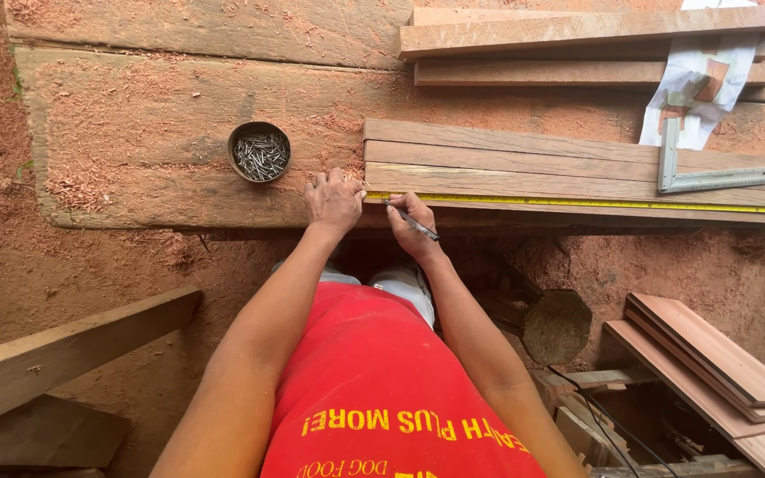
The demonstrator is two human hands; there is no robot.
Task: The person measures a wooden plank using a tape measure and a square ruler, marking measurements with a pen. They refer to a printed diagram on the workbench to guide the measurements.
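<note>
The right hand [413, 221] is gripping a dark slim pencil [413, 221], its tip meeting the yellow tape measure [577, 203] lying along the reddish-brown wooden board [533, 181]. Beside that grip, the left hand [333, 202] is pressing flat, grasping nothing. Marking looks barely begun; no cut shows.

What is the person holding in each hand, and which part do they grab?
The right hand pinches a pencil near its tip end, over the yellow tape measure. The left hand grips nothing; it presses flat at the end of the wooden board.

nail bowl [259, 152] left of boards [506, 159] | square [697, 173] on boards
</note>
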